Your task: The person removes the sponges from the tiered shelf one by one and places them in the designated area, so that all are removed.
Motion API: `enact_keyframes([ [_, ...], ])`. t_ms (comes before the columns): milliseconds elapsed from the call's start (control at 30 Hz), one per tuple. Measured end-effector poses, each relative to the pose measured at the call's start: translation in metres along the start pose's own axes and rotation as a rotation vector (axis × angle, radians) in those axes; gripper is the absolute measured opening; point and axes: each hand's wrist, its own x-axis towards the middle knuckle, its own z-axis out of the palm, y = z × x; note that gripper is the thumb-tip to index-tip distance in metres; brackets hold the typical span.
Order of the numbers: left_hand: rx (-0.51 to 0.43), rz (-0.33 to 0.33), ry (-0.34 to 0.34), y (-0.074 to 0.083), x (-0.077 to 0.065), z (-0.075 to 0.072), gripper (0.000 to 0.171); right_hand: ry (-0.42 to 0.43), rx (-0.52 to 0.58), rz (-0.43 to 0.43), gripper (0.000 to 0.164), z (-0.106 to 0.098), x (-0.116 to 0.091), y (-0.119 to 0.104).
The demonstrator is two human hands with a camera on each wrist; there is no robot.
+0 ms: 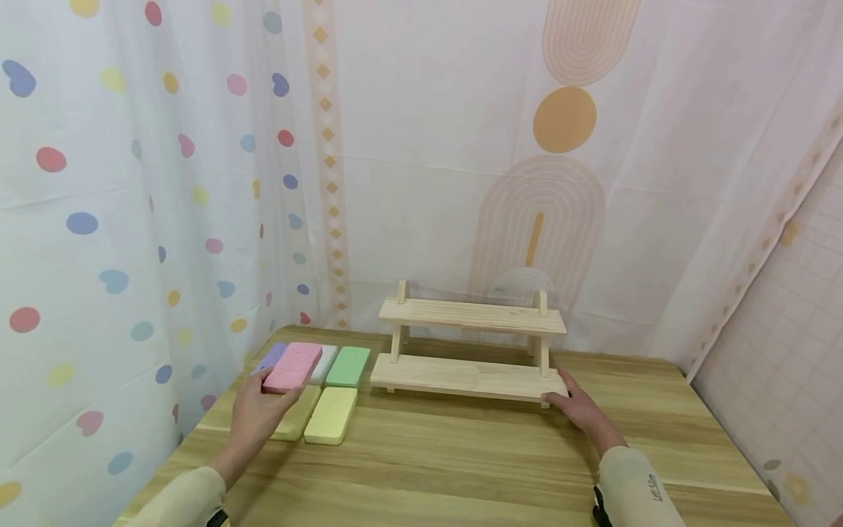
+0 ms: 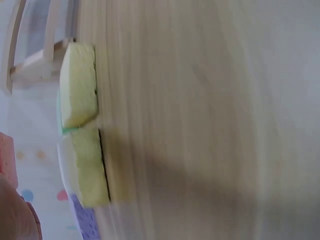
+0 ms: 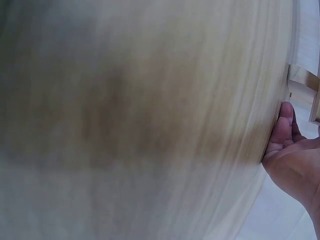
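Note:
My left hand [image 1: 253, 410] grips a pink sponge [image 1: 293, 367] by its sides, thumb on the right edge, above a group of sponges at the table's left. Below and around it lie a purple sponge [image 1: 271, 356], a white sponge [image 1: 323, 364], a green sponge [image 1: 347, 366] and two yellow ones, the nearer-right yellow sponge [image 1: 331, 416] in full sight. The pink one partly covers the others. At the right end of a two-tier wooden shelf [image 1: 461, 377], my right hand [image 1: 579, 402] holds its lower board, thumb in front and fingers behind.
The shelf's upper board [image 1: 470, 315] stands on slanted legs near the back of the wooden table [image 1: 448, 468]. Behind hangs a patterned curtain [image 1: 421, 219], and a dotted curtain [image 1: 132, 256] closes off the left side.

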Motion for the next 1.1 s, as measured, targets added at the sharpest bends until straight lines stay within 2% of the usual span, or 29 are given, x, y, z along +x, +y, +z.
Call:
enact_keyframes([
  [167,0.007,-0.048,-0.002,-0.012,-0.002,-0.012,0.082,0.001,0.008,-0.012,0.096,-0.001,0.001,0.002],
  [467,0.036,-0.093,-0.002,-0.026,-0.004,-0.027,0.083,-0.010,-0.013,0.014,0.089,-0.002,-0.001,-0.003],
  [700,0.060,-0.063,0.014,-0.038,-0.007,-0.035,0.081,-0.010,-0.028,0.018,0.089,-0.001,-0.001,-0.003],
  [967,0.109,-0.060,0.015,-0.062,-0.008,-0.047,0.077,-0.018,-0.031,0.013,0.090,-0.001,-0.001,-0.003],
  [1100,0.164,0.003,0.016,-0.073,-0.008,-0.052,0.072,-0.021,-0.033,0.015,0.090,-0.001,-0.001,-0.002],
])
